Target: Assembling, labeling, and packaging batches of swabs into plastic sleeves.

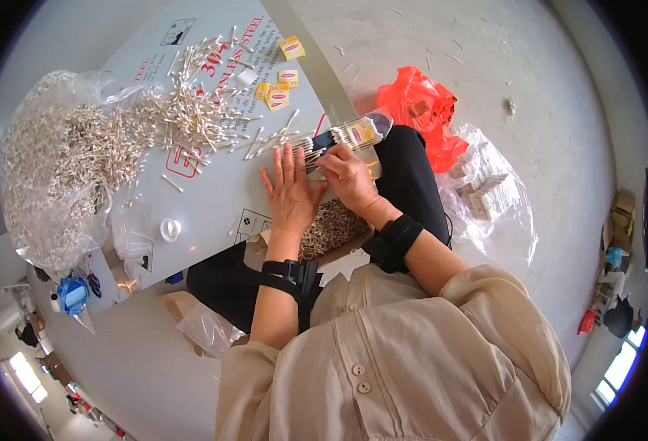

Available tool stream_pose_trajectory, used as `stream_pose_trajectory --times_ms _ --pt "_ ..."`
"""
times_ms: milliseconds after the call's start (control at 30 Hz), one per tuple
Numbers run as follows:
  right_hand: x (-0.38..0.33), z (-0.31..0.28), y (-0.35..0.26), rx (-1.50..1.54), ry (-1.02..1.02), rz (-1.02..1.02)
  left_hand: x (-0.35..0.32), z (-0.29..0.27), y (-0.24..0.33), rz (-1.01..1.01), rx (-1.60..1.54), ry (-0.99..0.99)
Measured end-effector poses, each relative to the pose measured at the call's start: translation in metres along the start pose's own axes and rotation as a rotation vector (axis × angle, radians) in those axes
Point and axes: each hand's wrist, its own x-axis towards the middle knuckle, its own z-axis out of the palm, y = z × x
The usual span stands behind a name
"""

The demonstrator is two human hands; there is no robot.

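My left hand (292, 192) lies with its fingers stretched out over the near edge of the grey table (214, 220), fingertips touching a row of cotton swabs (302, 145). Beside it, my right hand (350, 178) is closed in a pinch at the dark strip between two groups of swabs. What its fingertips hold is hidden. Just beyond the right hand lies a clear plastic pack (383, 123) of swabs with a yellow card (364, 132) on it. Under my wrists, an open cardboard box (342, 257) on my lap is full of swabs (331, 226).
Loose swabs (192, 110) spill over the table from a large clear bag (26, 176). Several yellow cards (278, 98), clear plastic containers (129, 235) and a small white round cup (170, 229) lie around them. At right on the floor are a red bag (412, 95) and a clear bag (519, 220) of white bundles.
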Motion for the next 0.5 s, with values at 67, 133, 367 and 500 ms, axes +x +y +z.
stream_pose_trajectory --times_ms 67,133,367,500 --pt "0.004 -0.003 0.001 -0.113 -0.044 -0.101 -0.003 -0.004 0.0 -0.001 -0.053 0.029" --pt "0.01 -0.003 0.003 -0.221 -0.146 -0.189 -0.006 -0.007 -0.001 -0.068 -0.14 0.079" --pt "0.015 -0.001 0.007 -0.177 -0.169 -0.283 -0.019 0.001 -0.017 -0.067 -0.264 0.301" --pt "0.014 -0.004 0.007 -0.285 -0.171 -0.253 -0.023 0.001 -0.019 -0.092 -0.23 0.306"
